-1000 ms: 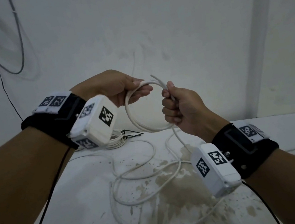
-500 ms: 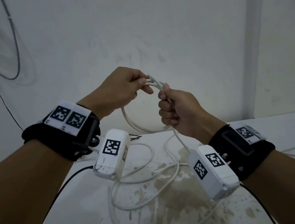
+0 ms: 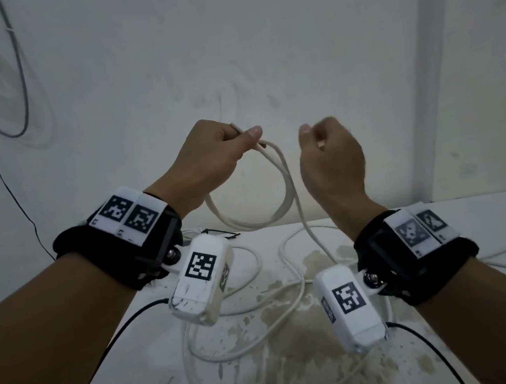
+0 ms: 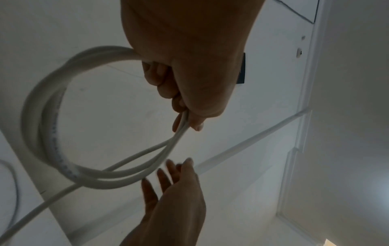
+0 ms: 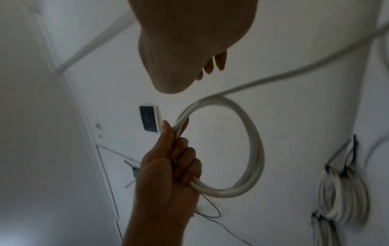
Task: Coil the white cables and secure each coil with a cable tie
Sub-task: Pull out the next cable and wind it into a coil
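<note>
White walls, white table [image 3: 500,217] with brown stains; grey wall wires [image 3: 18,97] hang upper left.

Item: cable [image 3: 283,180], white. About two turns are gathered as a coil held in the air above the table; its tail drops past the coil to the loose slack [image 3: 225,357] sprawled over the stains.

Left hand [image 3: 206,162]: fingers and thumb curled round the top of the coil, turns pinched together.

Right hand [image 3: 330,162]: just beside the coil, touching nothing; fingers loosely extended in the left wrist view, holding nothing.

Finished coils [image 5: 343,196]: tied bundles, blurred, at the right of the right wrist view.

Step, as judged: adding the next turn. Advice: take the tail low with the right hand, lift it in a loop matched to the held turns, and lay it flat under the left thumb. Let the cable roll between the fingers so no twist builds. Keep the left pinch firm, or the turns may spring apart. No tie is due until the slack is taken up.
</note>
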{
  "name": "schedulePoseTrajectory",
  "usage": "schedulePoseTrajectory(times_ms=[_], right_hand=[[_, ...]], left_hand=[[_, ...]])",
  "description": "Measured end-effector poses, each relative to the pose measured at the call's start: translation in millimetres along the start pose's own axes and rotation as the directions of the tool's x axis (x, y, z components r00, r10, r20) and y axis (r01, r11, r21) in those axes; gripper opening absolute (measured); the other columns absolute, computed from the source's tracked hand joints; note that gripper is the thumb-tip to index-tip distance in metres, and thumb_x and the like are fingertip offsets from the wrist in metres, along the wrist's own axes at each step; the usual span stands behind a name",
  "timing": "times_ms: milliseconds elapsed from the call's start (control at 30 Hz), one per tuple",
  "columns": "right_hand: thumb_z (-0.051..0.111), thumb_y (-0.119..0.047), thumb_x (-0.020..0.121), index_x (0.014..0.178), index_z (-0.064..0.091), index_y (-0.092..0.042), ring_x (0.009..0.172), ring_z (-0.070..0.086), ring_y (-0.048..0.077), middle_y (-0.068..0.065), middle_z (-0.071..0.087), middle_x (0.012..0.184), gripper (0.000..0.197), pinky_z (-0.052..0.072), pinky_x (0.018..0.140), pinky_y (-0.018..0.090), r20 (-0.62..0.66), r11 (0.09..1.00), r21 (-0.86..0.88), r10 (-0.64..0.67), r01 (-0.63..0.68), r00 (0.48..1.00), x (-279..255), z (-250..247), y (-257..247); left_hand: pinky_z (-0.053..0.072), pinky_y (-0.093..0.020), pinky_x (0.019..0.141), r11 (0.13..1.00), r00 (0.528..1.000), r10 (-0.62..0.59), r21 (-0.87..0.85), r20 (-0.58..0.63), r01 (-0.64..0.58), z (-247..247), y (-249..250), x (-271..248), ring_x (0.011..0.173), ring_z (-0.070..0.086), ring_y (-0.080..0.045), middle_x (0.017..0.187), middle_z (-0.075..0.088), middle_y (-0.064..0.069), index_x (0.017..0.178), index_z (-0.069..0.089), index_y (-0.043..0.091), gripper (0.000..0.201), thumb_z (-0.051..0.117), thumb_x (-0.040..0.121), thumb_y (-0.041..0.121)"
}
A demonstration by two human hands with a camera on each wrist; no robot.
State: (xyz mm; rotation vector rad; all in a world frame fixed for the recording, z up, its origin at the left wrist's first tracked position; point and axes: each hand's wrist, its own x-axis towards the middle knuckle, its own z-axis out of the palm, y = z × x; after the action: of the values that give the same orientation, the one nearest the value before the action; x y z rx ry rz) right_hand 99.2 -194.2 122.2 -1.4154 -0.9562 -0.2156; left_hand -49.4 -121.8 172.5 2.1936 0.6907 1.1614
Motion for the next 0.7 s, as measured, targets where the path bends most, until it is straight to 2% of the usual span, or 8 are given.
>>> schedulePoseTrajectory(times_ms=[67, 133, 200, 300, 433, 533, 633, 700], right_hand=[[0.046, -0.035, 0.101, 0.1, 0.062, -0.018, 0.102, 0.06, 0.02, 0.0, 0.062, 0.112, 0.023, 0.048, 0.09, 0.04, 0.185, 0.994, -0.018, -0.099, 0.105, 0.978, 5.5, 1.3, -1.0], [0.047, -0.028, 0.101, 0.094, 0.068, -0.014, 0.086, 0.067, 0.02, -0.003, 0.073, 0.088, 0.026, 0.053, 0.084, 0.043, 0.363, 0.995, 0.026, -0.095, 0.092, 0.927, 7.7, 0.8, -3.8], [0.056, -0.024, 0.097, 0.085, 0.072, -0.015, 0.07, 0.069, 0.02, -0.002, 0.073, 0.072, 0.023, 0.058, 0.07, 0.042, 0.36, 0.992, 0.076, -0.117, 0.096, 0.925, 12.5, -5.3, -6.6], [0.066, -0.023, 0.094, 0.081, 0.075, -0.013, 0.058, 0.065, 0.014, 0.003, 0.068, 0.07, 0.018, 0.055, 0.055, 0.029, 0.417, 0.968, 0.245, -0.056, -0.053, 0.907, 16.9, -14.5, -10.0], [0.075, -0.026, 0.086, 0.087, 0.071, -0.002, 0.065, 0.062, 0.016, 0.006, 0.067, 0.076, 0.025, 0.054, 0.065, 0.026, 0.541, 0.874, 0.392, 0.034, -0.288, 0.84, 18.7, -21.8, -7.1], [0.076, -0.042, 0.074, 0.086, 0.065, -0.011, 0.073, 0.061, 0.015, 0.003, 0.066, 0.081, 0.034, 0.053, 0.078, 0.031, 0.709, 0.746, 0.425, 0.077, -0.512, 0.701, 20.3, -20.5, 0.6], [0.058, -0.049, 0.085, 0.118, 0.065, -0.01, 0.107, 0.066, 0.023, 0.008, 0.069, 0.113, 0.052, 0.049, 0.101, 0.045, 0.869, 0.606, 0.409, -0.03, -0.682, 0.494, 14.3, -16.2, 8.2], [0.049, -0.042, 0.092, 0.118, 0.065, -0.008, 0.098, 0.068, 0.023, 0.009, 0.071, 0.103, 0.045, 0.051, 0.1, 0.046, 0.895, 0.48, 0.438, -0.155, -0.76, 0.419, 9.8, -15.6, 10.7]], left_hand=[[0.036, -0.02, 0.059, 1.0, 1.0, 0.008, 0.002, -0.005, -0.008, -1.0, 0.7, 0.9, 0.053, 0.043, -0.004, 0.062, 0.05, 0.002, 0.085, 0.078, 0.01, 0.033, 0.064, 0.094, 0.038], [0.037, -0.022, 0.059, 1.0, 0.999, 0.026, 0.003, -0.047, -0.026, -1.0, -0.6, 3.6, 0.06, 0.044, -0.012, 0.067, 0.05, -0.007, 0.087, 0.077, 0.004, 0.036, 0.064, 0.094, 0.038], [0.038, -0.027, 0.062, 0.999, 0.995, 0.034, 0.0, -0.096, -0.034, -1.0, -1.4, 5.8, 0.066, 0.044, -0.017, 0.073, 0.051, -0.012, 0.09, 0.077, 0.004, 0.037, 0.063, 0.095, 0.038], [0.041, -0.027, 0.065, 0.999, 0.989, 0.046, -0.004, -0.142, -0.047, -1.4, -0.8, 8.7, 0.066, 0.047, -0.014, 0.074, 0.055, -0.013, 0.09, 0.078, 0.006, 0.036, 0.064, 0.094, 0.038], [0.034, -0.014, 0.05, 0.994, 0.99, 0.063, -0.08, -0.127, -0.074, -3.0, 0.9, 6.6, 0.05, 0.039, -0.005, 0.057, 0.047, 0.004, 0.091, 0.077, 0.005, 0.033, 0.063, 0.095, 0.035], [0.029, -0.013, 0.044, 0.973, 0.996, 0.067, -0.216, -0.053, -0.077, -6.5, 2.4, 3.6, 0.043, 0.033, -0.004, 0.047, 0.037, 0.013, 0.092, 0.077, 0.008, 0.029, 0.06, 0.097, 0.031], [0.027, -0.016, 0.044, 0.953, 0.995, 0.098, -0.291, 0.019, -0.088, -7.7, 4.7, 0.7, 0.043, 0.028, -0.005, 0.047, 0.034, 0.012, 0.097, 0.075, 0.006, 0.03, 0.056, 0.099, 0.029], [0.027, -0.016, 0.045, 0.956, 0.99, 0.121, -0.276, 0.066, -0.099, -7.7, 5.2, -2.2, 0.043, 0.029, -0.005, 0.047, 0.035, 0.012, 0.097, 0.074, 0.006, 0.031, 0.054, 0.1, 0.029]])
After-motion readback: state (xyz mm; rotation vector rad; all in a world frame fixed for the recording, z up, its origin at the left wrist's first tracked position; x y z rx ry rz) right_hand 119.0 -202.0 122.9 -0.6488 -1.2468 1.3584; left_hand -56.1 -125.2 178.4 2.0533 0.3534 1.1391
